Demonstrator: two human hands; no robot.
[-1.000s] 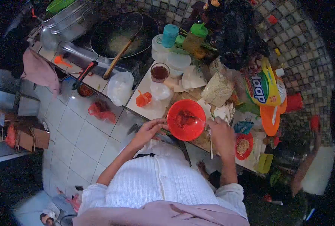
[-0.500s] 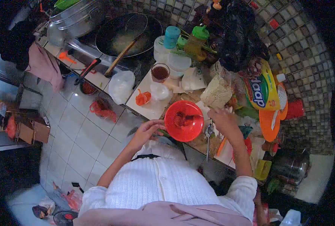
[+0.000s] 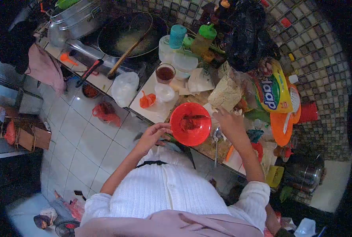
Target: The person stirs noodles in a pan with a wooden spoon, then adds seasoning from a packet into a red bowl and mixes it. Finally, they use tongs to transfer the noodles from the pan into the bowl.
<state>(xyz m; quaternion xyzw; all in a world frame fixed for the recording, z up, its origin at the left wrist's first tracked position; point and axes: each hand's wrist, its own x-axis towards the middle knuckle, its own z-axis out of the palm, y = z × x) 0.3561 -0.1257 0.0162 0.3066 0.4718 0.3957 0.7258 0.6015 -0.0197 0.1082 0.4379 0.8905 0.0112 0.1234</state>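
Note:
A red bowl [image 3: 190, 136] stands at the counter's front edge with a dark red paste [image 3: 188, 124] inside. My left hand [image 3: 155, 135] touches the bowl's left rim, its fingertips against the side. On the right, my right hand [image 3: 228, 123] grips the handle of a spoon [image 3: 201, 116] whose end reaches into the paste. A second metal spoon [image 3: 216, 142] lies on the counter just right of the bowl.
A black wok [image 3: 132, 35] with a wooden-handled ladle [image 3: 124, 59] sits behind left. Nearby are a glass of dark liquid [image 3: 165, 74], an orange-red plastic bundle [image 3: 147, 100], a white bag [image 3: 125, 89], a yellow-green packet [image 3: 273, 89] and an orange strainer [image 3: 282, 130].
The spoon in my right hand has shifted its angle inside the bowl, and the hand is slightly higher and to the left. The whole view has moved a little.

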